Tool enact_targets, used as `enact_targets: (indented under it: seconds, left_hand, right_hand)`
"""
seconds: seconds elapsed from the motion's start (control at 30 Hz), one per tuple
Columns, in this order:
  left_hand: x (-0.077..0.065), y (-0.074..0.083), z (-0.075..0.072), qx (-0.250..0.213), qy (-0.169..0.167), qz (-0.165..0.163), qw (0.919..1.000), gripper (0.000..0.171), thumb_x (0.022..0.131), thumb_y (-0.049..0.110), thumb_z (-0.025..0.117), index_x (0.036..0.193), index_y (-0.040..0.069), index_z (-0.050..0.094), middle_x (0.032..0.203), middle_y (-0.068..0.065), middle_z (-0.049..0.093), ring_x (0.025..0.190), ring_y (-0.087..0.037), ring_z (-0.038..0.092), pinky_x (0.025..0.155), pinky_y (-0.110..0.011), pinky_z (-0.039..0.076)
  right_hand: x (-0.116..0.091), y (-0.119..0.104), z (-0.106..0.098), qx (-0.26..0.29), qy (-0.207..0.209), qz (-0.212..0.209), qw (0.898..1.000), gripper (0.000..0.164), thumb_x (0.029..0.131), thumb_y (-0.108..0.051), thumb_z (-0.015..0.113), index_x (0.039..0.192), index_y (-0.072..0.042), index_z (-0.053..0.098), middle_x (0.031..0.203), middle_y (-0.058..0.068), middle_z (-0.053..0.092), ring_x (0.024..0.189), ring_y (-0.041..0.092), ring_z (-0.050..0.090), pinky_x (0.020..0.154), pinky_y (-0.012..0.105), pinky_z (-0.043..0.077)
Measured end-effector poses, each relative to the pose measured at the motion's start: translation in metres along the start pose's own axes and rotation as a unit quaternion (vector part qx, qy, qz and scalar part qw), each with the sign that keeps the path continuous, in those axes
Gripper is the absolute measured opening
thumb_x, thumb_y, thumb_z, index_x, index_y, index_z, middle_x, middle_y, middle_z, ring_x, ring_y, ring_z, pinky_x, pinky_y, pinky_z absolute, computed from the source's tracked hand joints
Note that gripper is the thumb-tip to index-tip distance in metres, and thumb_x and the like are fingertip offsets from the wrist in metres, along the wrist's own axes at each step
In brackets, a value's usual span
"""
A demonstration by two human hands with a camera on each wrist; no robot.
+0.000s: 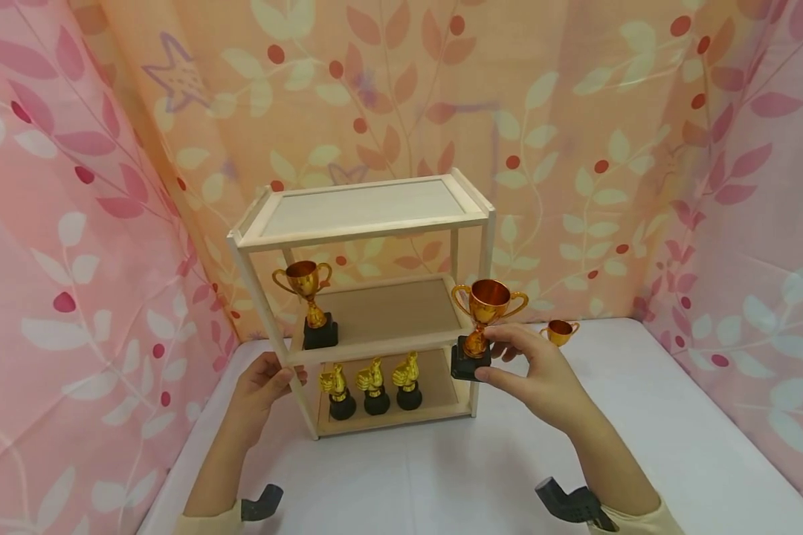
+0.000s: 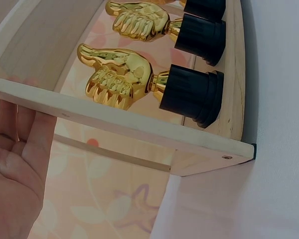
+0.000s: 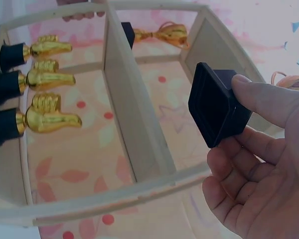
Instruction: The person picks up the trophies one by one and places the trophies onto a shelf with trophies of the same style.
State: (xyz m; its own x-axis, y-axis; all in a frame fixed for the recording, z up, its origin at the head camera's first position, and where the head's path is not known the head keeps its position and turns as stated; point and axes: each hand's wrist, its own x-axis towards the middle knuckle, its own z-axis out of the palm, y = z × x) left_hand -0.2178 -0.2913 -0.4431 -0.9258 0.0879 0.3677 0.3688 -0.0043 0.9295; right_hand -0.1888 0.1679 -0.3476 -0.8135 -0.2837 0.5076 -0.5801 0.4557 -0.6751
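My right hand (image 1: pixel 535 379) pinches a gold trophy cup (image 1: pixel 488 303) between thumb and fingers, low at its stem and black base (image 3: pixel 222 104). It holds the cup upright in front of the right end of a pale wooden shelf rack (image 1: pixel 368 236). At the rack's left front post, my left hand (image 1: pixel 257 390) holds on, its fingers (image 2: pixel 25 124) passing behind the wood. Another trophy cup (image 1: pixel 305 286) stands at the left end of the middle shelf. On the bottom shelf, several gold thumbs-up trophies (image 1: pixel 372 383) with black bases stand in a row.
A third trophy cup (image 1: pixel 559 331) shows behind my right hand, partly hidden by it. The rack stands on a white-covered table (image 1: pixel 401 475). Patterned curtains (image 1: pixel 388 96) enclose the back and both sides. The rack's top panel (image 1: pixel 368 206) is a flat, pale surface.
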Motion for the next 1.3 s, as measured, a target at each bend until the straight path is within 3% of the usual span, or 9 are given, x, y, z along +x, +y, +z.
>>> enact_targets:
  seconds: [0.2, 0.57, 0.97, 1.3]
  left_hand:
    - [0.000, 0.000, 0.000, -0.004, 0.004, 0.002, 1.0000, 0.014, 0.104, 0.003, 0.056, 0.113, 0.012, 0.058, 0.100, 0.006, 0.075, 0.095, -0.010, 0.074, 0.089, -0.027, 0.060]
    - [0.001, 0.000, 0.000, -0.008, 0.003, 0.004, 1.0000, 0.014, 0.103, 0.002, 0.056, 0.114, 0.012, 0.058, 0.101, 0.005, 0.075, 0.095, -0.011, 0.074, 0.089, -0.028, 0.060]
    - [0.000, 0.001, 0.000, 0.003, 0.000, -0.010, 0.9999, 0.014, 0.105, 0.006, 0.056, 0.118, 0.011, 0.057, 0.103, 0.006, 0.073, 0.097, -0.010, 0.074, 0.090, -0.026, 0.059]
    - [0.000, 0.002, 0.001, 0.002, 0.003, -0.007, 1.0000, 0.015, 0.104, 0.006, 0.057, 0.118, 0.010, 0.057, 0.103, 0.006, 0.073, 0.097, -0.010, 0.074, 0.090, -0.026, 0.059]
  right_hand:
    - [0.008, -0.011, 0.008, 0.011, -0.007, -0.008, 1.000, 0.047, 0.084, -0.023, 0.087, 0.126, -0.020, 0.066, 0.119, -0.011, 0.066, 0.102, 0.013, 0.062, 0.089, 0.033, 0.054]
    - [0.020, -0.019, 0.021, 0.016, -0.029, -0.002, 0.999, 0.047, 0.085, -0.026, 0.086, 0.127, -0.019, 0.066, 0.123, -0.007, 0.067, 0.100, 0.015, 0.062, 0.086, 0.028, 0.054]
    - [0.039, -0.018, 0.035, 0.029, -0.061, 0.030, 0.997, 0.051, 0.086, -0.032, 0.084, 0.131, -0.019, 0.066, 0.120, -0.006, 0.068, 0.108, 0.023, 0.062, 0.094, 0.044, 0.052]
    - [0.053, -0.019, 0.044, 0.047, -0.080, 0.026, 0.995, 0.056, 0.088, -0.032, 0.082, 0.137, -0.015, 0.062, 0.129, 0.000, 0.066, 0.111, 0.022, 0.064, 0.100, 0.053, 0.052]
